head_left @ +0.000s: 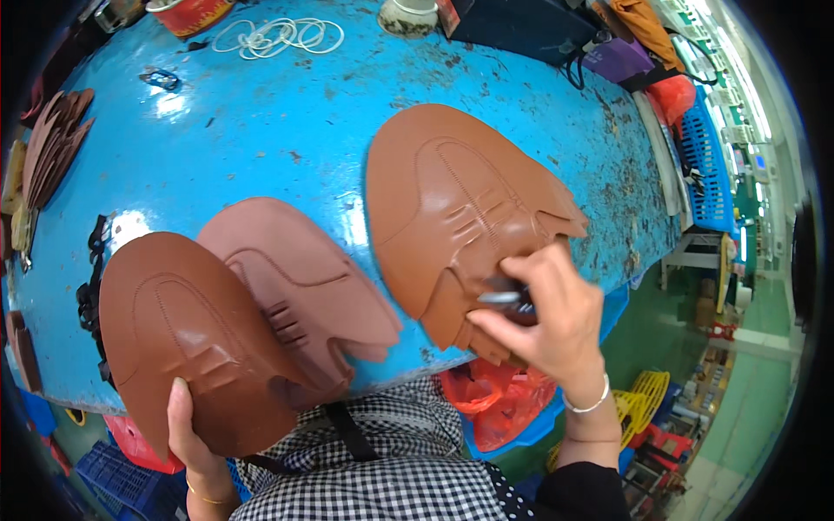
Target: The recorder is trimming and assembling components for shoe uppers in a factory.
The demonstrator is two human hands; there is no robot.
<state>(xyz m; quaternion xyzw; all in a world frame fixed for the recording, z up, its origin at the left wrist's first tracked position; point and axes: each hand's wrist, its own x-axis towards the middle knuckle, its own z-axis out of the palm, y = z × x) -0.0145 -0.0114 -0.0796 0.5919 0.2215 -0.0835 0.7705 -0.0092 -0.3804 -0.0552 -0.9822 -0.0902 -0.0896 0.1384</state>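
My left hand [191, 434] grips a brown leather shoe upper [174, 304] by its lower edge, thumb on top and fingers hidden underneath. Partly beneath that piece lies a duller, pinkish-brown shoe upper [304, 260] with curved stitching and short slits. To the right, a lighter brown leather upper [434, 182] rests on the table, its notched end toward me. Over that notched end, my right hand [556, 313] is closed around a small dark tool [512, 300] with a shiny silvery end; its exact kind is blurred.
The worn blue table [287, 113] carries white cord loops [278, 36], a stack of leather pieces [56, 143] at far left and a dark box [521, 30] at the back. Red plastic bags [504, 395] sit below the near edge. A blue basket [708, 165] stands right.
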